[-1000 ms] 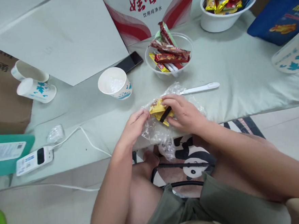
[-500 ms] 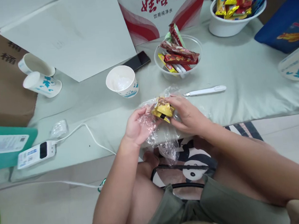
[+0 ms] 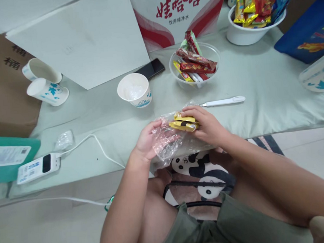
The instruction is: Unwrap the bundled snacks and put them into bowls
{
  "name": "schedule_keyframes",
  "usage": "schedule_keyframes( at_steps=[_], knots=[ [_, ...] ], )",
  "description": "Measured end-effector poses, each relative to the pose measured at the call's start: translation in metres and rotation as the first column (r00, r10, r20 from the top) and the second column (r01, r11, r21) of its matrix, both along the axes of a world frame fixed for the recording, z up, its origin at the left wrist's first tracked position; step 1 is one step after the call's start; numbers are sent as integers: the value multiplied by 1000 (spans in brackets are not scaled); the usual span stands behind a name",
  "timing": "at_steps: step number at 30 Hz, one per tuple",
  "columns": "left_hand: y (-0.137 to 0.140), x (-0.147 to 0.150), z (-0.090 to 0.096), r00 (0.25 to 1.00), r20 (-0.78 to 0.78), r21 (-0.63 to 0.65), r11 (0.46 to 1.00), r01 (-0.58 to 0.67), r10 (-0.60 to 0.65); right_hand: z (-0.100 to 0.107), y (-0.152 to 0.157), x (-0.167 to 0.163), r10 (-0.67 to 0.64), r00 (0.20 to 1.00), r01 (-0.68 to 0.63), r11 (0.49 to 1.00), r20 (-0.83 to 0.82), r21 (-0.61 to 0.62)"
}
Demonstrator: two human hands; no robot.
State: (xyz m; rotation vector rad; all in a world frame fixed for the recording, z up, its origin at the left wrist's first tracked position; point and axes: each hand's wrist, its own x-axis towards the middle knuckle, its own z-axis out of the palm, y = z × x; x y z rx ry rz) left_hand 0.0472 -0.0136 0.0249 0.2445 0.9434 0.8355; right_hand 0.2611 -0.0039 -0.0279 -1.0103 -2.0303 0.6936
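Note:
Two or so yellow snack packets (image 3: 185, 125) are pinched in my right hand (image 3: 208, 125), between thumb and fingers, just above the front edge of the cloth-covered table. My left hand (image 3: 149, 140) holds a crumpled clear plastic bag (image 3: 166, 150), which spreads under the packets and hangs toward my lap. Beyond my right hand lies a white craft knife (image 3: 224, 101), its tip partly covered by the plastic. A paper cup (image 3: 134, 90) with clear plastic inside stands ahead of my left hand. Behind the packets, a clear bowl (image 3: 196, 78) holds several wrapped snack bars and a few white sticks.
A black phone (image 3: 154, 67) lies behind the cup, by a white box (image 3: 81, 42). At back right stands a white tub (image 3: 245, 36) of wrapped snacks, with a blue bag (image 3: 301, 48) beside it. On the left are two paper cups, a white power bank (image 3: 37, 168) and its cable (image 3: 103, 151).
My right hand has drawn the yellow packets to the right, away from my left hand. The plastic now stretches wider between both hands. The view has shifted slightly.

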Motion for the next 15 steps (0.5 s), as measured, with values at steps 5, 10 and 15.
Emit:
schedule_keyframes(
  at_steps=[5, 10, 15],
  knots=[
    [9, -7, -2, 980, -145, -34, 989, -142, 135, 4, 3, 10, -30, 995, 10, 976, -94, -217],
    [14, -11, -3, 943, -225, -4, 967, -253, 246, 6, 1, 12, -109, 962, 0, 917, -252, -399],
    [15, -12, -4, 930, -245, 10, 960, -281, 275, 5, 1, 12, -203, 899, -27, 859, -389, -511]
  ],
)
